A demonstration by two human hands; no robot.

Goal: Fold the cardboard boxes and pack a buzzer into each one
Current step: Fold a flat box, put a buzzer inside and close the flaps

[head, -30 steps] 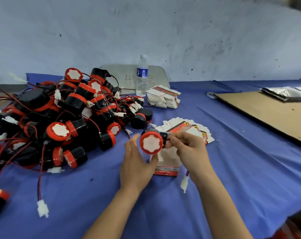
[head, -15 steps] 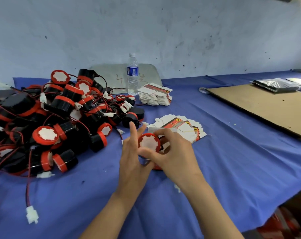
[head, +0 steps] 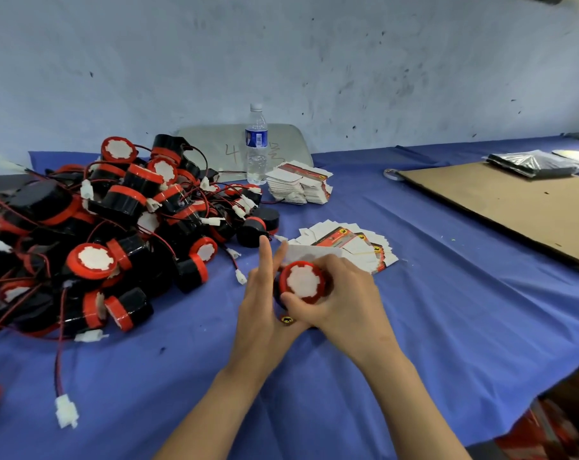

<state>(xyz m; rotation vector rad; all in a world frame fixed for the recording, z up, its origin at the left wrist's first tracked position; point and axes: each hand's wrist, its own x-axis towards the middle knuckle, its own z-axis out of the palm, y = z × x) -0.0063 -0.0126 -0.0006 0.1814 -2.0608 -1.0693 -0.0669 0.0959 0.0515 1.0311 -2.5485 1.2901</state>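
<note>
Buzzer (head: 303, 282): one in hand, its red face with the white disc turned up toward the camera, its black body hidden between the two hands.
Right hand (head: 344, 307): grip curled round the buzzer's rim, thumb on the near edge; this is the hand that carries it.
Left hand (head: 264, 303): fingers straight and pointing away, lying flat along the buzzer's left side; grip holds nothing that shows, thumb hidden.
Box (head: 314, 252): one, mostly covered by the hands; a white flap stands just behind the buzzer and a yellow logo peeks out below it.
Key relation: the box sits beneath and behind the buzzer, so the push probably runs along the buzzer's round axis, black end first; the box mouth cannot be seen.
Pile (head: 115, 227): loose buzzers with red and black wires, left of the hands; dozens, too tangled for an exact count.
Flat boxes: two lots, a fanned stack (head: 351, 244) just beyond the hands and a squared stack (head: 298, 187) farther back.
Table (head: 447, 327): blue cloth; one bottle (head: 256, 144) at the back, one cardboard sheet (head: 513, 200) well to the right.
</note>
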